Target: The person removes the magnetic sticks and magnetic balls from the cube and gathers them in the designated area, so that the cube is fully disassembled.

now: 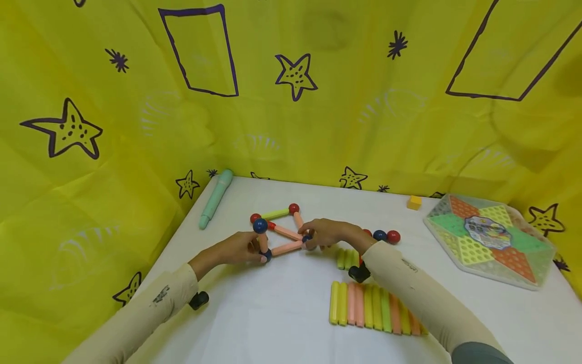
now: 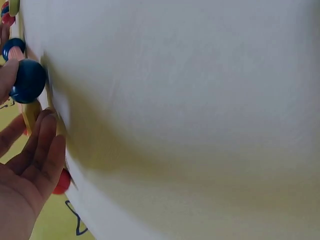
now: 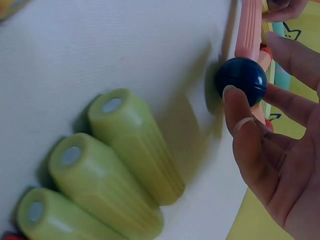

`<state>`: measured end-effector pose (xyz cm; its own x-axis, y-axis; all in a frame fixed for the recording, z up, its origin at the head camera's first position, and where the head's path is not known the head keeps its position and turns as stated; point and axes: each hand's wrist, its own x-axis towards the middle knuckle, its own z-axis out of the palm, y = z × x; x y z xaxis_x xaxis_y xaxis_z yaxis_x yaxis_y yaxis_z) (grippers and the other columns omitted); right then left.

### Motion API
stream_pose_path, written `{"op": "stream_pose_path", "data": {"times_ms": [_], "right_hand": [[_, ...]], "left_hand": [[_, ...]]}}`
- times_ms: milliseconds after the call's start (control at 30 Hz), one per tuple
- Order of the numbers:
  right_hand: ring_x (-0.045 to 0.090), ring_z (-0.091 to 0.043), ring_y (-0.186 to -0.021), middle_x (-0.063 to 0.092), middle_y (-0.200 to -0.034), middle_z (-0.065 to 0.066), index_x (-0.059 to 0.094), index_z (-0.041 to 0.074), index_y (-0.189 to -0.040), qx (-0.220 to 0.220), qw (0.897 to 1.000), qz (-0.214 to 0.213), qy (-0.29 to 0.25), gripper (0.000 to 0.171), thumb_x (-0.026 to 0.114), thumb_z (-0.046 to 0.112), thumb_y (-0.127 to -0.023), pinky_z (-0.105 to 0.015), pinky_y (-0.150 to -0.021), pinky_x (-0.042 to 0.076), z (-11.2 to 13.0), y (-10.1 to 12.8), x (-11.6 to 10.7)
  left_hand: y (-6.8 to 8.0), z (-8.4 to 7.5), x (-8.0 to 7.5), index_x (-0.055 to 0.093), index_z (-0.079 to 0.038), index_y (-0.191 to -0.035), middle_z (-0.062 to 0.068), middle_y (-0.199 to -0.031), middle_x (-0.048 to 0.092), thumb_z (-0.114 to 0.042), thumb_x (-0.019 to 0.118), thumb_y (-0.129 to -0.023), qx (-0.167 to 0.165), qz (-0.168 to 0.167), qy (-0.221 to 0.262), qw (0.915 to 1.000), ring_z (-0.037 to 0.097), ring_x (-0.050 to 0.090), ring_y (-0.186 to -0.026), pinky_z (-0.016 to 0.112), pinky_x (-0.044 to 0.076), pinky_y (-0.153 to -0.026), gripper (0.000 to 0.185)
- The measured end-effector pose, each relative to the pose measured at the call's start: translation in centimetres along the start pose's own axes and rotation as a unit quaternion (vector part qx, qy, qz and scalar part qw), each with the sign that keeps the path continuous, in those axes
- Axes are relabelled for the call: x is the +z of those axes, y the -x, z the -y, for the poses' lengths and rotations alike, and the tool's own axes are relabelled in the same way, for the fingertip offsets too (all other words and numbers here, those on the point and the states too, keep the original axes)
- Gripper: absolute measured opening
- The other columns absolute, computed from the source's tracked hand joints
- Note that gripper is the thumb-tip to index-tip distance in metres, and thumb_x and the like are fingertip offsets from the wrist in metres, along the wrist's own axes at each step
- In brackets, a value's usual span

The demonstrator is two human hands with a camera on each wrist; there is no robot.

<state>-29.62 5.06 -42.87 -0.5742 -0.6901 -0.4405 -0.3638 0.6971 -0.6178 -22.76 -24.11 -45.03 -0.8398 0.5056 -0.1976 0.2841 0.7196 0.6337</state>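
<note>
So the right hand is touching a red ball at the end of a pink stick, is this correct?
Not quite: the ball that the right hand touches is dark blue, not red. It does sit at the end of a pink stick. The right wrist view shows it.

Yellow star-patterned cloth (image 1: 113, 167), white table (image 1: 282, 313), pink rods (image 1: 287, 247), navy balls (image 1: 260, 225).

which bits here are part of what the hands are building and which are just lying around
In use:
- frame of pink and green plastic rods with red and blue balls
- left hand holding the upright pink rod
- right hand at the dark blue ball

Lying about:
- mint green pen-shaped tube
- small yellow cube
- hexagonal peg game board
</note>
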Motion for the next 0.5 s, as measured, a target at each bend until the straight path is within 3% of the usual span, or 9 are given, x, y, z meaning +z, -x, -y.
{"op": "stream_pose_path", "data": {"times_ms": [133, 267, 367, 500], "right_hand": [[0.061, -0.017, -0.074, 0.063, -0.121, -0.008, 0.052, 0.014, -0.144, 0.000, 1.000, 0.006, -0.011, 0.051, 0.067, 0.028, -0.097, -0.028, -0.067, 0.049, -0.1, 0.9, 0.3], [0.063, -0.019, -0.074, 0.063, -0.119, -0.009, 0.052, 0.011, -0.144, -0.010, 1.000, 0.013, -0.015, 0.053, 0.067, 0.030, -0.097, -0.029, -0.070, 0.052, -0.1, 1.8, 0.7], [0.064, -0.019, -0.073, 0.063, -0.119, -0.009, 0.052, 0.009, -0.144, -0.019, 0.999, 0.019, -0.022, 0.052, 0.067, 0.028, -0.097, -0.030, -0.070, 0.054, -0.1, 2.4, 1.0], [0.064, -0.019, -0.072, 0.062, -0.119, -0.008, 0.051, 0.008, -0.144, -0.021, 0.999, 0.031, -0.038, 0.052, 0.066, 0.025, -0.098, -0.030, -0.070, 0.056, -0.1, 2.9, 1.4]], "left_hand": [[-0.1, 0.1, -0.3, 0.063, -0.014, -0.116, 0.006, -0.122, 0.066, -0.026, 0.078, -0.090, 0.014, 0.009, 0.009, 0.9998, 0.018, 0.063, -0.104, 0.039, 0.054, -0.092, 0.033], [-0.3, 0.5, -0.5, 0.062, -0.018, -0.107, 0.010, -0.137, 0.059, -0.023, 0.077, -0.091, 0.040, 0.023, 0.017, 0.9988, 0.022, 0.062, -0.110, 0.040, 0.053, -0.095, 0.023], [-0.5, 0.8, -0.6, 0.059, -0.019, -0.101, 0.014, -0.140, 0.056, -0.022, 0.077, -0.091, 0.060, 0.027, 0.027, 0.9974, 0.024, 0.063, -0.111, 0.041, 0.053, -0.096, 0.020], [-0.9, 0.9, -0.5, 0.056, -0.013, -0.111, 0.018, -0.142, 0.055, -0.023, 0.078, -0.090, 0.065, 0.028, 0.051, 0.9962, 0.026, 0.065, -0.112, 0.043, 0.053, -0.097, 0.032]]}}
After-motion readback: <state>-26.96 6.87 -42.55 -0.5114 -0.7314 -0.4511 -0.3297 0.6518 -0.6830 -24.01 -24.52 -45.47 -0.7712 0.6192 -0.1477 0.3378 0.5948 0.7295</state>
